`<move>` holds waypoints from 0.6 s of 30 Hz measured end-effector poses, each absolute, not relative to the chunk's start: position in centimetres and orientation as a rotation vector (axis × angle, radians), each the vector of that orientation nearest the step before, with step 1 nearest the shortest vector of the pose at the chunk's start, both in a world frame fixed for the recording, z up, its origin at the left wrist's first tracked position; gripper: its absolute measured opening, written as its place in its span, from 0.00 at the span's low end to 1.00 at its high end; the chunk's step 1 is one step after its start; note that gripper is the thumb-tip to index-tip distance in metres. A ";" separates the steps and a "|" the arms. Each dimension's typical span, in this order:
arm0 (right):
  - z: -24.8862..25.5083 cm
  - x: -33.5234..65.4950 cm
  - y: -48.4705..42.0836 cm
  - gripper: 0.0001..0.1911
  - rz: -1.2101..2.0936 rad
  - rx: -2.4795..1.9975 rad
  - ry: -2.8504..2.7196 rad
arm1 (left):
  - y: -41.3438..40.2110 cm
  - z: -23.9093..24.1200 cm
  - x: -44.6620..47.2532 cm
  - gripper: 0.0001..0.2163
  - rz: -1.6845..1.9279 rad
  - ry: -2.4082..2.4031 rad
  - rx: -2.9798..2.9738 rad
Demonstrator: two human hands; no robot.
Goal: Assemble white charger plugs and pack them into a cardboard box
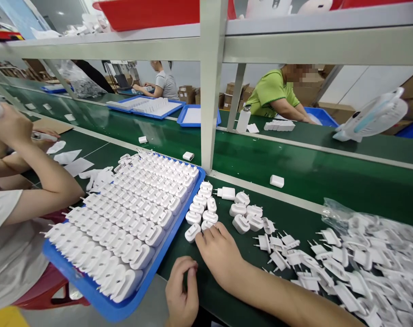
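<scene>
Fingers curled inward on the left hand (179, 295), thumb tip close to index tip; touching or not, cannot tell. Right hand (220, 255) palm-down, forearm slanting in from lower right, fingers bent close together at white two-pin chargers (192, 232); pinching or not, hidden. Left to right: one near blue tray (114, 312) packed in rows, about nine just beside, one lying flat, five upright, then uncountable loose two-pin faceplates (347, 294).

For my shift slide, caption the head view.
Right hand at white plugs beside a loaded blue tray, left hand nearby.
</scene>
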State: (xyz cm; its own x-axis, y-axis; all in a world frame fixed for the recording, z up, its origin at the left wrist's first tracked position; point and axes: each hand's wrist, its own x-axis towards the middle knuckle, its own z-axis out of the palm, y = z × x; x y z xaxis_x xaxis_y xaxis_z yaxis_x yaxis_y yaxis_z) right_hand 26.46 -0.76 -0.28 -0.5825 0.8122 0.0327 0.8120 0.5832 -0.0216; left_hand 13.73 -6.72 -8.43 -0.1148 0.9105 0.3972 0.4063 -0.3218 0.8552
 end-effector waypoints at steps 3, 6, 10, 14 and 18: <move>1.3 27.8 1.1 0.09 0.063 -1.360 -2.668 | -5.9 -8.7 13.8 0.08 1.179 1.431 1.803; 3.4 30.7 5.4 0.13 0.132 -1.581 -2.548 | -4.7 -8.8 14.3 0.10 1.062 1.463 1.819; 3.8 32.5 12.4 0.23 0.229 -2.037 -2.661 | -3.8 -8.7 14.5 0.10 1.011 1.478 1.803; 2.1 31.4 16.6 0.27 0.464 -2.152 -2.747 | -4.0 -9.1 13.8 0.10 1.074 1.459 1.790; 1.4 32.0 17.2 0.31 0.540 -2.111 -2.736 | -4.2 -9.3 13.4 0.09 1.048 1.424 1.784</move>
